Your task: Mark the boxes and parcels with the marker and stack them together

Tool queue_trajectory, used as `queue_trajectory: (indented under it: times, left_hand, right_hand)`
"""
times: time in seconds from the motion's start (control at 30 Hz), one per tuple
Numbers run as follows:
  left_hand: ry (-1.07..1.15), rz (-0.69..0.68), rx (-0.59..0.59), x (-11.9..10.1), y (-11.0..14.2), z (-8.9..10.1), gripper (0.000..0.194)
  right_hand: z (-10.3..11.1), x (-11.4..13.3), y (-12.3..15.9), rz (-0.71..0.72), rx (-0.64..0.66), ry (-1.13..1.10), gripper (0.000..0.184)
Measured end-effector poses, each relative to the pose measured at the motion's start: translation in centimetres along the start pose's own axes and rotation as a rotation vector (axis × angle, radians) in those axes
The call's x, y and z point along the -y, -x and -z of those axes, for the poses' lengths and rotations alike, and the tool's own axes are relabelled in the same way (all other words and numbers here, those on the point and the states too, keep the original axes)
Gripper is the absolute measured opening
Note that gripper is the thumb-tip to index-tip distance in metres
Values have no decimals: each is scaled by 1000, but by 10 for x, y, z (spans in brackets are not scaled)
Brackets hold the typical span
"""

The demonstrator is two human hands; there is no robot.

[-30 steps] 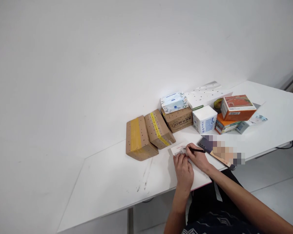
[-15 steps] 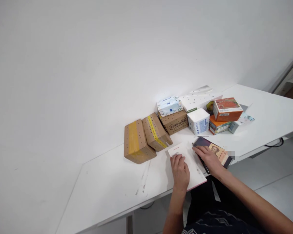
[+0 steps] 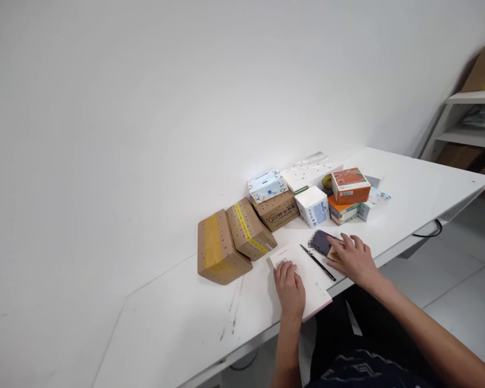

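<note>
My left hand [image 3: 290, 288] lies flat on a white book [image 3: 311, 285], its fingers partly over the grey cover lettering. A black pen [image 3: 317, 262] rests slantwise by the book's right edge, with neither hand on it. To the right of the pen is a dark, flat, phone-like thing [image 3: 320, 241] with an orange-tan banknote or banknote picture on it. My right hand [image 3: 358, 261] is over this thing, fingers spread, the index finger and thumb at its surface. The hand covers much of it, and its far end is blurred out.
Two taped cardboard boxes [image 3: 222, 250] stand left of the book. Behind are a tissue pack [image 3: 268, 186] on another carton [image 3: 278, 211], a white tissue pack [image 3: 312, 207], stacked orange boxes [image 3: 351, 186] and a green fruit [image 3: 327, 182]. Shelves [image 3: 472, 98] stand at far right.
My right hand has put the pen down beside the book, let go of it and moved right to the phone-like thing. My left hand stays on the book. The view has swung right.
</note>
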State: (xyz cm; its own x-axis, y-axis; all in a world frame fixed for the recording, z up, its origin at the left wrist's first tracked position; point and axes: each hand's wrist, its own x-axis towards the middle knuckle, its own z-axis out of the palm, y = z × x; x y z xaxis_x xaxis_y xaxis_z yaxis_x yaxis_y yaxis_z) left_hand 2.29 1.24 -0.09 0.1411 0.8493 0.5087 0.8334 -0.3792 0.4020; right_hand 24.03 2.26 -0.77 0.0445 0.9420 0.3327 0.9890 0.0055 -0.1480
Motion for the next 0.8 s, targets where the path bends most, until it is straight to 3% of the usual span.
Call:
queue_trajectory:
  times: [0.1,0.23,0.37,0.47,0.57,0.63,0.8]
  left_hand:
    - [12,-21,-15,0,-1,0,32]
    - [11,-23,-23,-1,0,1,32]
    - [-3,-13,-18,-3,0,2,32]
    - [-3,-11,-30,-4,0,2,34]
    - [3,-9,-29,-5,-1,2,33]
    - [11,-8,-29,-5,-2,2,31]
    - [94,29,-1,-3,-2,3,25]
  right_hand:
    - [-4,-12,8,-10,63,-54,54]
    - [-9,-9,4,-25,72,-109,47]
    - [3,-6,-2,-131,77,-248,52]
    - [28,-7,-1,-305,153,-718,57]
    - [60,0,7,-491,420,-1468,54]
    - [77,14,15,-622,620,-1838,50]
    - [83,66,37,-832,964,-2302,43]
